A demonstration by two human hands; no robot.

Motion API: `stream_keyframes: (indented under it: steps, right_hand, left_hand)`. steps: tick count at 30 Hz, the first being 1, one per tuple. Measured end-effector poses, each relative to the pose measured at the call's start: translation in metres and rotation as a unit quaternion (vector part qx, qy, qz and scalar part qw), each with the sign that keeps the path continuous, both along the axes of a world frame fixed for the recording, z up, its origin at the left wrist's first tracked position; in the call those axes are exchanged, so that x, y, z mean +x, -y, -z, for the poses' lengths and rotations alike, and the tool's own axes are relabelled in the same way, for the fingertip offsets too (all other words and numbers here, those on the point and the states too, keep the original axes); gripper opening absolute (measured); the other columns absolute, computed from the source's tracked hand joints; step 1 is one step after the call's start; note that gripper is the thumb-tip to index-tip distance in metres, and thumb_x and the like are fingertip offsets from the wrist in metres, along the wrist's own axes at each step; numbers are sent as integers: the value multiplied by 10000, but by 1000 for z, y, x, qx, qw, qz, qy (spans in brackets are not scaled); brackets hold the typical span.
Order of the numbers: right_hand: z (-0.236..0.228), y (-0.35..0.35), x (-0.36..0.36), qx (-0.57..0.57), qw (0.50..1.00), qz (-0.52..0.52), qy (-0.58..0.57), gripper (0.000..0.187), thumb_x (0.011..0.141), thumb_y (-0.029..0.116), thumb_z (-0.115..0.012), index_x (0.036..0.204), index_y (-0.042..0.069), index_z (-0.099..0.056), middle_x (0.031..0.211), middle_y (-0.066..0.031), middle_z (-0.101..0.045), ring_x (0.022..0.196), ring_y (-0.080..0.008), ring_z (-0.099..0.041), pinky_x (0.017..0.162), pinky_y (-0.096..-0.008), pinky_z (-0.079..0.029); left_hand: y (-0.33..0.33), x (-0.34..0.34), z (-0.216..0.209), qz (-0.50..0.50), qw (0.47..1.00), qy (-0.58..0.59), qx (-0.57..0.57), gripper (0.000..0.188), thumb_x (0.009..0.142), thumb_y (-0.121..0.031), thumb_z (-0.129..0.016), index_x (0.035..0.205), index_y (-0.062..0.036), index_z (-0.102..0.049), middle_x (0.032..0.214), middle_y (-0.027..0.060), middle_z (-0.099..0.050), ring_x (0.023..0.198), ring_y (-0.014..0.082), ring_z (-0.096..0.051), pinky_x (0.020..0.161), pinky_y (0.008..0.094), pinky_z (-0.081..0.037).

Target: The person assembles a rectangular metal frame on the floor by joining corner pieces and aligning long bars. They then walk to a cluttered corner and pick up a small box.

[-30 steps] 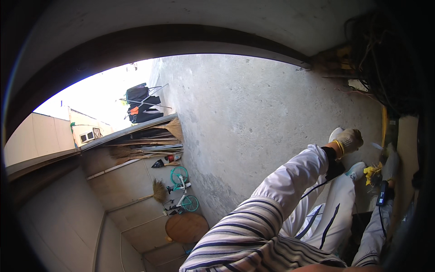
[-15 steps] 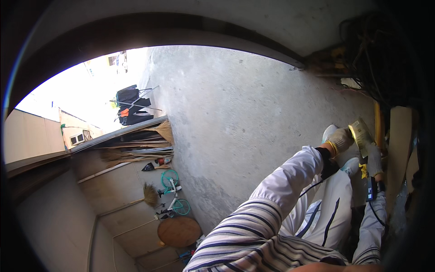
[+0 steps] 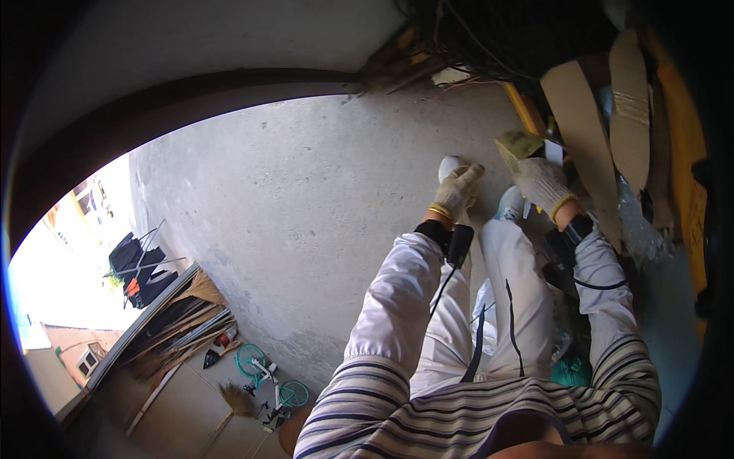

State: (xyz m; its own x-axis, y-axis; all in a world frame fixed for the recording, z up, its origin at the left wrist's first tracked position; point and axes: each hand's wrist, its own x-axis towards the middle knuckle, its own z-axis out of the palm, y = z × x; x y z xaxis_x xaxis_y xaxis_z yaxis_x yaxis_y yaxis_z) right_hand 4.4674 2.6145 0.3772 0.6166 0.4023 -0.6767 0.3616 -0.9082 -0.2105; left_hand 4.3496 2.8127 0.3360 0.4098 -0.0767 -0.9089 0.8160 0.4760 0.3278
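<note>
My left hand [image 3: 459, 191], in a knitted glove with a yellow cuff, hangs above my white shoe [image 3: 449, 166]. Its fingers reach right, slightly bent and apart, with nothing visible between them. To its right, my gloved right hand [image 3: 543, 186] grips the lower end of a dull yellow-green packet [image 3: 520, 144]. The glove covers part of the packet, and its contents cannot be made out. A small white piece [image 3: 553, 152] shows beside the packet. Black devices with cables are strapped at both wrists.
Cardboard pieces [image 3: 581, 130] and clear plastic [image 3: 642, 222] stand close on the right. Tangled dark cables [image 3: 489, 38] lie beyond, near a yellow post [image 3: 523, 107]. Grey concrete floor [image 3: 306, 199] stretches left, toward a small turquoise-wheeled bike [image 3: 267, 371] and brooms [image 3: 233, 398].
My view has swung right. My left hand has come away from the packet and moved left of it. The right hand keeps hold of the packet.
</note>
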Motion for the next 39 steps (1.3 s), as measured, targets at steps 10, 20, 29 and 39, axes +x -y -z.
stream_keyframes:
  steps: [10,20,29,39]
  right_hand:
    - [-158,-37,-49,109,968,-217,68,207,931,318,-618,896,121,-669,907,-61,-662,915,-227,-659,751,-396,-527]
    - [-245,-19,-59,404,899,-151,78,403,905,278,-686,1267,100,-671,1217,-104,-683,1043,-257,-658,903,-402,-526]
    - [-253,-4,-49,337,907,-213,136,413,939,259,-657,1331,132,-633,1337,-75,-608,1111,-257,-658,881,-406,-568]
    - [-258,-5,-35,364,911,-174,89,282,958,296,-652,1166,114,-708,1188,-71,-686,972,-229,-702,790,-381,-586]
  left_hand:
    - [6,-30,-45,-310,929,4,-202,909,839,-751,-638,1424,-64,-526,1383,175,-591,1220,408,-577,1099,591,-431]
    - [3,-40,-69,-245,919,147,-271,749,986,-611,-486,1439,-15,-488,1370,257,-564,1204,421,-593,1030,538,-513]
    - [12,-22,-45,-267,921,119,-256,726,1011,-563,-476,1461,5,-447,1326,254,-604,1168,395,-635,980,530,-555]
    - [5,-25,-57,-268,945,126,-137,734,974,-653,-505,1409,-62,-527,1315,176,-634,1137,316,-660,979,468,-556]
